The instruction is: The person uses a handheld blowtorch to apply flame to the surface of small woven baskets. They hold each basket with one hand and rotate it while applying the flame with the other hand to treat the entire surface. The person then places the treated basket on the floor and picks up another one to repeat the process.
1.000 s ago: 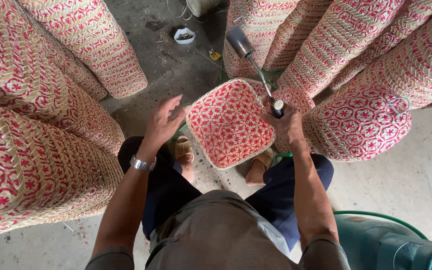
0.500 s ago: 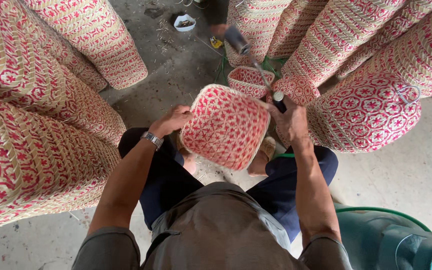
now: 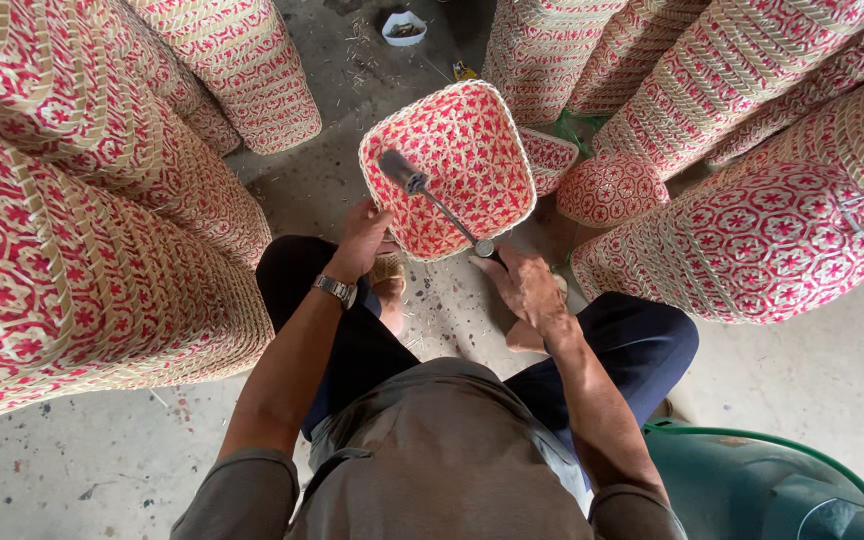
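Tall stacks of red-and-cream woven baskets (image 3: 102, 230) crowd me on the left, and more lie tipped on their sides to the right (image 3: 772, 240), leaving only a strip of concrete floor (image 3: 432, 320) to work on. A green plastic chair (image 3: 762, 490) sits near, at my right. Between my knees stands the square basket (image 3: 449, 168), tilted with its base facing me. My left hand (image 3: 364, 238) closes on its lower-left rim, seemingly to steady it. My right hand (image 3: 524, 285) wraps the handle end of a hammer (image 3: 432, 200), whose head lies against the basket base. A small white dish (image 3: 404, 28) sits far off.
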